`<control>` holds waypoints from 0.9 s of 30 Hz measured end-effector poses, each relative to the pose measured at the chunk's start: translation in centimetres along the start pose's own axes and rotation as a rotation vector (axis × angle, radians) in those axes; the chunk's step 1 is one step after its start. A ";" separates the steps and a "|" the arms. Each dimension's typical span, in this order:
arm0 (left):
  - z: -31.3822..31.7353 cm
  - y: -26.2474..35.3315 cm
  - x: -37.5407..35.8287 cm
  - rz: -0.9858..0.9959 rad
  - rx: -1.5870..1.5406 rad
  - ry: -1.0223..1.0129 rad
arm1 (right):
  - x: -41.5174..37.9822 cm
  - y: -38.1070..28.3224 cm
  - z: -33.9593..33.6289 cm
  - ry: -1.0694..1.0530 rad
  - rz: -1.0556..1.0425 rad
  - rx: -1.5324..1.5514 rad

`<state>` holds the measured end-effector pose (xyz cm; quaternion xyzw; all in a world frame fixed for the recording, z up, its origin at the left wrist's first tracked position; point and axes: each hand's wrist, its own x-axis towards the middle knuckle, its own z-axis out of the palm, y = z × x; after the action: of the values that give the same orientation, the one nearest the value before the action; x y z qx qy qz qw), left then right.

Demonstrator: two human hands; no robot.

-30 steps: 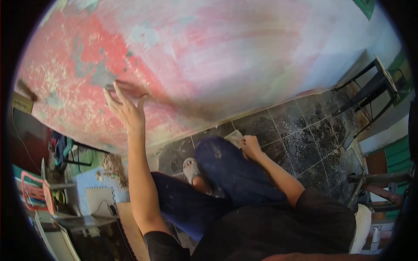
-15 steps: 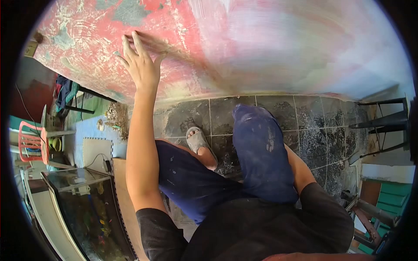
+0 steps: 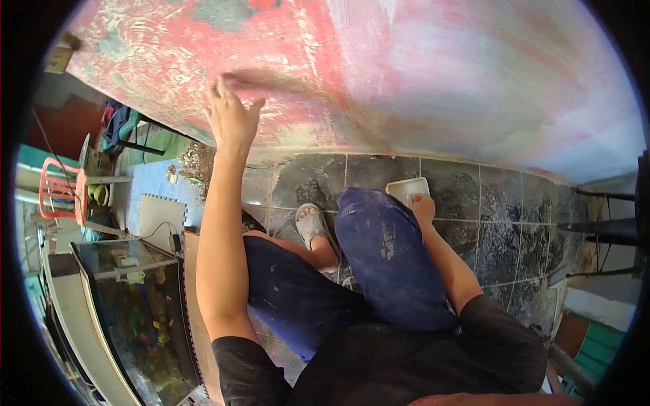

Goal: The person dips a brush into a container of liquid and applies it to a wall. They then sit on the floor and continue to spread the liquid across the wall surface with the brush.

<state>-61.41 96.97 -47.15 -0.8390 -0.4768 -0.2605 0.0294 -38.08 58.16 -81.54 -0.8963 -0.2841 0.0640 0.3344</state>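
Left hand (image 3: 230, 120) flat and unclenched on wall (image 3: 406, 74); right hand (image 3: 424, 208) grips tray (image 3: 405, 189) low to the right.

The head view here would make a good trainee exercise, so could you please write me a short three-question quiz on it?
1. True or false: the left hand rests against the wall.
2. What does the right hand hold? A) a red chair B) a white tray C) a sandal
3. Fill in: the floor by the wall is laid with dark ____.

Key: 1 true, its palm and fingers lie on the worn red paint. 2 B, the white tray shows just beyond the raised knee. 3 tiles.
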 end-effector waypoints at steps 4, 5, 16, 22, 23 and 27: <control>-0.2 -0.8 -0.5 -0.003 0.008 -0.217 | 0.0 -0.5 -0.8 -0.039 -0.015 -0.052; -0.2 -1.1 -0.7 -0.007 0.009 -0.201 | 0.2 -0.6 -0.9 -0.063 0.020 -0.050; 1.0 -4.7 -2.8 0.154 -0.197 -0.763 | 0.4 0.0 -0.5 -0.051 0.035 -0.057; 2.5 -6.5 -4.3 0.170 -0.119 -0.952 | 1.0 1.2 0.9 -0.121 -0.019 -0.215; 3.0 -7.0 -3.8 0.224 -0.110 -0.957 | 1.4 0.9 1.0 -0.069 -0.022 -0.204; 4.5 -8.7 -3.8 0.204 -0.048 -0.963 | 1.5 2.2 1.7 -0.009 -0.027 -0.283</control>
<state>-68.19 100.04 -54.53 -0.9069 -0.3456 0.1503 -0.1883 -36.28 58.60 -84.14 -0.9302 -0.3040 0.0229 0.2043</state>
